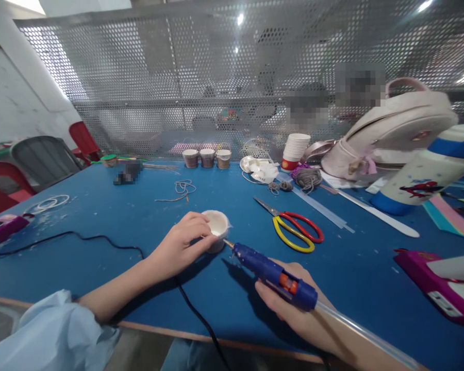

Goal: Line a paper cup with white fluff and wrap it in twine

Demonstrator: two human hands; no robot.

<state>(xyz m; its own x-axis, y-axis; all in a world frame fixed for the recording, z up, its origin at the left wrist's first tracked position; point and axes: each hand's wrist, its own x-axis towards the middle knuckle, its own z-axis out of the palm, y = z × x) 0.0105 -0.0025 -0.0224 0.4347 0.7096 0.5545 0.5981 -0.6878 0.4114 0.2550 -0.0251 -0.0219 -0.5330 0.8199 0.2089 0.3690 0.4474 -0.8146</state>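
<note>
A small whitish paper cup stands on the blue table, its open top facing me. My left hand grips the cup at its near left side, with the thumb across its front. In my right hand is a blue hot glue gun, a long clear glue stick running out of its back. The gun's nozzle tip points at the cup's right side, close to the wall; whether it touches I cannot tell. Scissors with red and yellow handles lie behind the gun.
Three filled cups stand at the back by a perforated metal screen. Grey yarn, stacked paper cups, a backpack and a water bottle are at right. Purple extension sockets lie right; a black cable crosses the table.
</note>
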